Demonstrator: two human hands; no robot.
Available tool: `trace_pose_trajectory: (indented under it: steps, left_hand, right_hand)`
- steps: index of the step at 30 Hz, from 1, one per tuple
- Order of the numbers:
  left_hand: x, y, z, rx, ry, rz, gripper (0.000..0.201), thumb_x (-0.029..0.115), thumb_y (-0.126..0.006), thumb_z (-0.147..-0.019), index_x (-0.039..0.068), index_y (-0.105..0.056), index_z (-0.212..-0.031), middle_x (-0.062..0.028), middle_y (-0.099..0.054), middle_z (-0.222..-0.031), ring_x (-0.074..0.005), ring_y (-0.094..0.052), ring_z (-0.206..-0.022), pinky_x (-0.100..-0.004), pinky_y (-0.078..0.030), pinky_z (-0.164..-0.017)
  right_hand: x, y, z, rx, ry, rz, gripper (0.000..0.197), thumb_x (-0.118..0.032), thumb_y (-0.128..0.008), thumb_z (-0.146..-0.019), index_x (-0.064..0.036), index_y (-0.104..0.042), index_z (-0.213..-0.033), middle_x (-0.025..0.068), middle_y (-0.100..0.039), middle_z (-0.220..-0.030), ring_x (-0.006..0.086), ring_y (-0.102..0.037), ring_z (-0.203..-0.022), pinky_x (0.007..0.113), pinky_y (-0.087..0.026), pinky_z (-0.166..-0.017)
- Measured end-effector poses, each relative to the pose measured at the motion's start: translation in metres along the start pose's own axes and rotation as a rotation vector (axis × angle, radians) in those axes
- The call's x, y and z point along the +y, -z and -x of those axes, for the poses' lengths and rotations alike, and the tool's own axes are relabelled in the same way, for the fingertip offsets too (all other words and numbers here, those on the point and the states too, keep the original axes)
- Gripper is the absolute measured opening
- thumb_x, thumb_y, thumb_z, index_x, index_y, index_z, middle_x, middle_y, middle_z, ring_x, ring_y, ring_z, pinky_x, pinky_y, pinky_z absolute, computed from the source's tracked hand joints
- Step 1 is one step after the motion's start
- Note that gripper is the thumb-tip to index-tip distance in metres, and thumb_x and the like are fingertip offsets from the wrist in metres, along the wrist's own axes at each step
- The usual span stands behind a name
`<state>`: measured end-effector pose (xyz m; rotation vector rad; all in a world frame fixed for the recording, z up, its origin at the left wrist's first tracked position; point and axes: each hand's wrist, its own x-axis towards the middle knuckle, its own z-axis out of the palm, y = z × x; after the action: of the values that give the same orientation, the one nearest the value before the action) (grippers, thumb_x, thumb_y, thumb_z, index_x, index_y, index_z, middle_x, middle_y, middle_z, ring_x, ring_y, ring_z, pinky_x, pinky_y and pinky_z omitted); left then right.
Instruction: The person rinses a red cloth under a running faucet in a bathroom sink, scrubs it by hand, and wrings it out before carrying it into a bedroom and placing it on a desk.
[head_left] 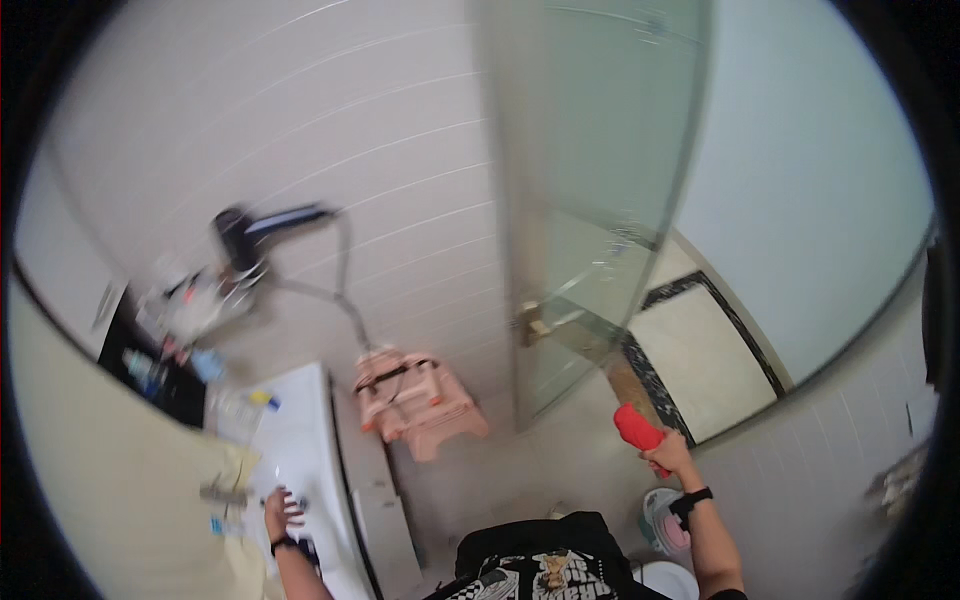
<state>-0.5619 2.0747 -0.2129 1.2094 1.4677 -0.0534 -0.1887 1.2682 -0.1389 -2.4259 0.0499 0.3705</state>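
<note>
My right hand [669,453], low on the right, is closed around a bright red, rounded object [635,426]; it could be a bunched cloth, but blur hides its exact kind. At the lower left, my left hand [282,510] hovers with its fingers spread over the white washbasin [312,425]. Nothing shows in that hand. Close beside it is a metal faucet [225,494], partly blurred.
A pink folded plastic item [420,400] hangs by the wall right of the basin. Above the counter a dark hair dryer [240,238] sits in a holder. A glass door [610,190] stands ahead. Buckets [662,520] are beside my right forearm.
</note>
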Motion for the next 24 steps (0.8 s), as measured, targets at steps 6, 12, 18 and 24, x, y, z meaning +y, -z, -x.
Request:
trace_pose_trajectory:
  steps: [6, 12, 18, 24]
  left_hand:
    - [0.066, -0.397, 0.116, -0.339, -0.502, -0.255, 0.040, 0.041, -0.053, -0.090, 0.006, -0.063, -0.108, -0.0070, -0.067, -0.094, -0.0173, -0.064, -0.085, -0.0311, -0.050, -0.069]
    - [0.109, -0.797, 0.253, -1.070, -0.883, -1.003, 0.042, 0.033, -0.056, -0.091, 0.003, -0.061, -0.120, -0.0127, -0.069, -0.097, -0.0191, -0.064, -0.090, -0.0326, -0.049, -0.080]
    - [0.169, -1.009, 0.554, -1.635, -0.782, -0.660, 0.055, 0.031, -0.064, -0.092, 0.007, -0.043, -0.136, -0.0092, -0.059, -0.119, -0.0165, -0.058, -0.104, -0.0300, -0.050, -0.084]
    - [0.197, -1.040, 0.714, -1.856, -0.734, -0.436, 0.062, 0.021, -0.076, -0.083, 0.000, -0.043, -0.131, -0.0076, -0.057, -0.119, -0.0161, -0.057, -0.107, -0.0308, -0.049, -0.090]
  right_hand:
    - [0.178, 0.135, -0.018, 0.385, -0.210, -0.381, 0.042, -0.011, -0.079, -0.062, 0.0018, -0.059, -0.096, 0.0084, -0.063, -0.069, 0.0153, -0.062, -0.052, 0.031, -0.049, -0.047]
    - [0.171, 0.217, -0.101, 0.495, -0.206, -0.560, 0.047, -0.011, -0.083, -0.064, 0.0001, -0.056, -0.101, 0.0088, -0.065, -0.075, 0.0145, -0.061, -0.055, 0.029, -0.048, -0.048]
    - [0.128, 0.318, -0.136, 0.716, -0.178, -0.494, 0.055, -0.021, -0.085, -0.063, -0.0009, -0.055, -0.104, 0.0128, -0.068, -0.087, 0.0209, -0.067, -0.077, 0.032, -0.053, -0.070]
    - [0.086, 0.427, -0.125, 0.808, -0.044, -0.440, 0.055, -0.021, -0.085, -0.064, -0.0005, -0.058, -0.107, 0.0175, -0.067, -0.096, 0.0267, -0.067, -0.090, 0.034, -0.052, -0.079]
